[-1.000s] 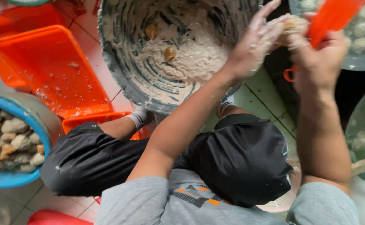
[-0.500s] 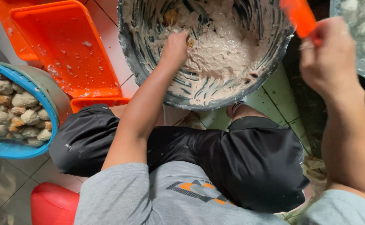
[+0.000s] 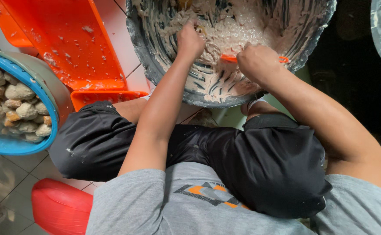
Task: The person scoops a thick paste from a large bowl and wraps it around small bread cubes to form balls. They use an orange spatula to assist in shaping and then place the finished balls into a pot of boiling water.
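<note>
Pale floor tiles (image 3: 7, 174) run under everything, and the person sits low over them on a red stool (image 3: 60, 206), knees in black shorts. Between the knees stands a big grey basin (image 3: 155, 65), its walls smeared with streaks of pale sticky paste (image 3: 238, 26) that also fills the bottom. Left hand (image 3: 190, 41) is curled loosely with its fingertips pushed down into the paste. Right hand (image 3: 258, 63) is closed into a fist around an orange scraper (image 3: 229, 58), whose blade lies against the paste just beside the left hand. To the left, an orange tray (image 3: 68, 43) flecked with bits of paste lies on the floor, and a blue-rimmed bowl (image 3: 20, 146) holds a heap of rounded pale dough balls (image 3: 18, 104).
</note>
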